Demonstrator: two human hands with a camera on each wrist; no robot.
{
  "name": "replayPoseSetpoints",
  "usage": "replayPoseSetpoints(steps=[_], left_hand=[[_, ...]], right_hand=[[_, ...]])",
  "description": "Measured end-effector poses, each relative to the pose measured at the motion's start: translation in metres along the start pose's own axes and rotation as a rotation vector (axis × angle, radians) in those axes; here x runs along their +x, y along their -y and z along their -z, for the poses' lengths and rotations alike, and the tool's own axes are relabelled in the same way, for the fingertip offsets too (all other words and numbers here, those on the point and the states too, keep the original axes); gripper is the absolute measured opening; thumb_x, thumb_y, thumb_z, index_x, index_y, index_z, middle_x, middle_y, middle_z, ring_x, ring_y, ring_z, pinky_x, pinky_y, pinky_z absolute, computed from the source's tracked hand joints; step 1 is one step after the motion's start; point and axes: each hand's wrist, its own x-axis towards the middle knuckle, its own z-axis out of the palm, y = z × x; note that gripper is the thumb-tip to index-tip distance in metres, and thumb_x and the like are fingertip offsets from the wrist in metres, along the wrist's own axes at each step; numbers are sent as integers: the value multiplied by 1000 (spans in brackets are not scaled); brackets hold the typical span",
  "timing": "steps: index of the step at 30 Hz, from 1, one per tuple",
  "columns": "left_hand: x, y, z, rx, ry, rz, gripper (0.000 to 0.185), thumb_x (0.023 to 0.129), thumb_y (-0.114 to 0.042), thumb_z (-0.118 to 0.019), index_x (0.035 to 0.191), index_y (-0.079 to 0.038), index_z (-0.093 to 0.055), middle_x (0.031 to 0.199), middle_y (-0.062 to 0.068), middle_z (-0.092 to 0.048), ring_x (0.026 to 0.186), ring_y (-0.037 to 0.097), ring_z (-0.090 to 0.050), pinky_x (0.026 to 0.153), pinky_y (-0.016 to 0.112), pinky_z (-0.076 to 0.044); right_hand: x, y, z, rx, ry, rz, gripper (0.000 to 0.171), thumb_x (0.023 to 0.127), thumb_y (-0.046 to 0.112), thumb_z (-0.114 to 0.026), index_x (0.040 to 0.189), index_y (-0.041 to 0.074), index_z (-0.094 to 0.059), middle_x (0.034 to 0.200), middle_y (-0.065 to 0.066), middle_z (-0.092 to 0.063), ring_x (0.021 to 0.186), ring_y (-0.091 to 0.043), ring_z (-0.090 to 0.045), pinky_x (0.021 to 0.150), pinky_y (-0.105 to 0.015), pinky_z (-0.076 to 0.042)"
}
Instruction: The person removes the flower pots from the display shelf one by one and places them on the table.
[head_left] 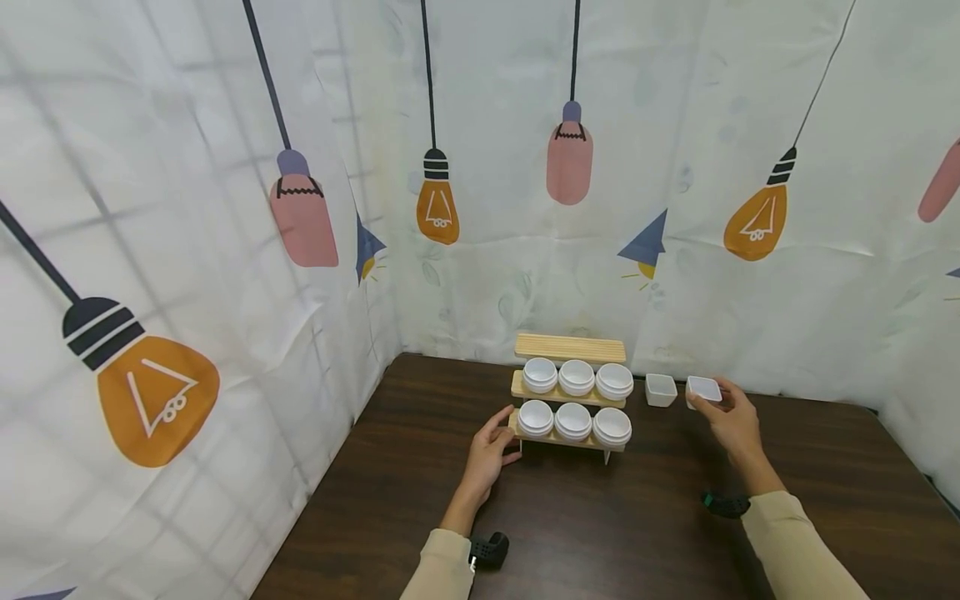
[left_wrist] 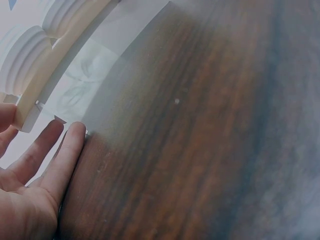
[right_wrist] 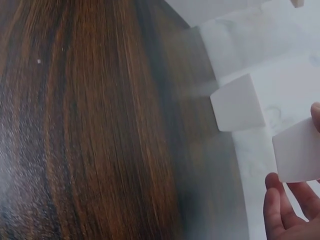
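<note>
A three-tier wooden rack stands on the dark table. Its top shelf is bare; the middle and bottom shelves each carry three stacks of white round bowls. My left hand holds the left end of the bottom shelf, index finger above and thumb below. In the left wrist view the fingers lie beside the shelf end. My right hand pinches a small white square dish just off the table, right of the rack. The right wrist view shows that dish above the fingertips.
A second white square dish sits on the table between the rack and the held one, seen too in the right wrist view as the nearer square dish. Curtains printed with light bulbs close in the back and left. Bare tabletop stretches toward me.
</note>
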Motion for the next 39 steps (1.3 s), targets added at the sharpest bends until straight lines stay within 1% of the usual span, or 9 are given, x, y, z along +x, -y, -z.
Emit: replayPoseSetpoints(steps=[4,12,14,16,20,25,32,36,39], left_hand=[[0,1,0,-10,0,6,45,108,-15,-49,153,-15,-49,115,14,-63,110,29,-63,89,43,-62],[-1,-1,0,-16,-2,6,45,108,-14,-49,153,-14,-49,113,12,-63,110,29,-63,88,43,-63],[-1,-2,0,-17,-2,8,45,108,-14,-49,153,-14,-49,111,11,-63,110,29,-63,88,43,-63],[-2,-2,-1,-20,-3,17,45,108,-13,-49,152,-15,-49,111,10,-62,111,30,-63,89,43,-62],[-4,-4,-1,-20,2,12,45,108,-13,-49,153,-13,-48,113,14,-63,112,32,-63,90,47,-62],[-4,-4,-1,-16,1,3,46,108,-14,-49,154,-12,-47,117,17,-63,112,31,-63,91,49,-61],[-2,-2,-1,-14,4,2,45,108,-14,-49,153,-14,-48,114,13,-63,110,29,-63,90,45,-62],[-1,-2,-1,-13,5,-1,45,108,-14,-49,153,-14,-48,114,13,-63,108,26,-63,89,44,-62],[-1,-2,-1,-15,5,4,45,108,-14,-49,153,-15,-49,114,12,-63,109,28,-63,89,43,-62]], right_hand=[[3,-4,0,-13,6,-10,78,97,43,-69,157,5,-36,149,-26,-48,95,6,-46,68,-9,-42],[12,-9,2,14,-6,-45,75,97,39,-69,156,4,-38,149,-27,-47,86,14,-45,67,-6,-41],[14,-11,2,6,7,-50,77,98,40,-68,157,3,-36,151,-29,-45,92,7,-49,67,-6,-41],[15,-13,3,-4,22,-59,79,98,41,-67,158,2,-33,152,-30,-43,103,-7,-55,66,-7,-41],[16,-15,1,-24,37,-74,80,99,43,-65,158,1,-32,152,-32,-42,118,-30,-52,65,-10,-42],[19,-17,0,-38,41,-73,81,99,45,-64,158,1,-31,152,-33,-41,123,-38,-48,75,-22,-44],[25,-18,-1,-36,64,-76,80,101,41,-62,159,-1,-28,154,-36,-37,134,-45,-44,96,-48,-47],[28,-20,-2,-33,81,-79,80,101,41,-62,160,-1,-26,155,-36,-36,134,-46,-42,101,-54,-45],[30,-22,-3,-39,91,-84,79,102,40,-62,159,-1,-27,154,-36,-37,134,-45,-42,101,-52,-45]])
